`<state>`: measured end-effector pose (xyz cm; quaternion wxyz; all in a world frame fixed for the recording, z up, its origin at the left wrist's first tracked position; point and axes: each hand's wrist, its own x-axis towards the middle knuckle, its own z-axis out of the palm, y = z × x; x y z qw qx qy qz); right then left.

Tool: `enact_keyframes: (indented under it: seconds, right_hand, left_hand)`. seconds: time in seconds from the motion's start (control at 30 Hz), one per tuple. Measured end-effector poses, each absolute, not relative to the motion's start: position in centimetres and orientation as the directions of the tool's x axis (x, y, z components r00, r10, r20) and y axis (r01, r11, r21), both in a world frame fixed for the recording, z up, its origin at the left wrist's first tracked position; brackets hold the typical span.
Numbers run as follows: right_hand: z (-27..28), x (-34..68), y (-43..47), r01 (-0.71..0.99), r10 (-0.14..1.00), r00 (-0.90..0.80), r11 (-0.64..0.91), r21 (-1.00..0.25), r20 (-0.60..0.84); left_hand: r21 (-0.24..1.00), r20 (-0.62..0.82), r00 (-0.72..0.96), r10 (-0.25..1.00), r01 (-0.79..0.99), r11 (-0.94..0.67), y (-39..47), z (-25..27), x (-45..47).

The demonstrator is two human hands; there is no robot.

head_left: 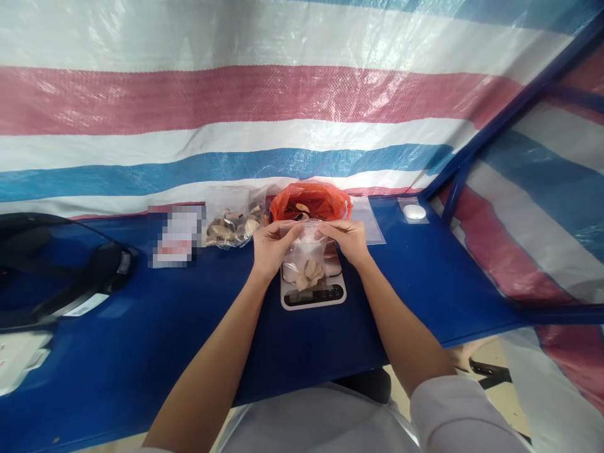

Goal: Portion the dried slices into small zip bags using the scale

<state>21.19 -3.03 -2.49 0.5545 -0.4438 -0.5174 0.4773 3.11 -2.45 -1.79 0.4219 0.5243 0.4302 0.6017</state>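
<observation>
A clear plastic bag [306, 261] with several pale brown dried slices at its bottom hangs between my hands. My left hand [272, 246] pinches its top edge on the left, and my right hand [348, 240] pinches the same edge on the right. Under the bag lies a white kitchen scale [315, 304] with a dark button panel, partly covered by the bag. Just behind my hands stands an open red plastic bag [325, 196] with some brown slices inside. To its left are clear bags of larger dried slices [231, 228].
On the blue table [198, 352] a blurred-out paper [177, 238] lies left of the bagged slices. A black bag or case [70, 270] is at far left. A flat clear sleeve [375, 228] and a small white round object [414, 212] lie right. Striped sheeting [236, 94] rises behind.
</observation>
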Motion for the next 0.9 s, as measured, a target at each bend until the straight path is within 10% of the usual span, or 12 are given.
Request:
enact_keyframes:
  seconds: [0.9]
  right_hand:
    - [-2.05,20.24,-3.45,-0.014,0.981,0.037,0.193,-0.981,0.193]
  left_hand:
    - [0.960,0.266,-0.100,0.959,-0.059,-0.272,-2.64,-1.70,3.23]
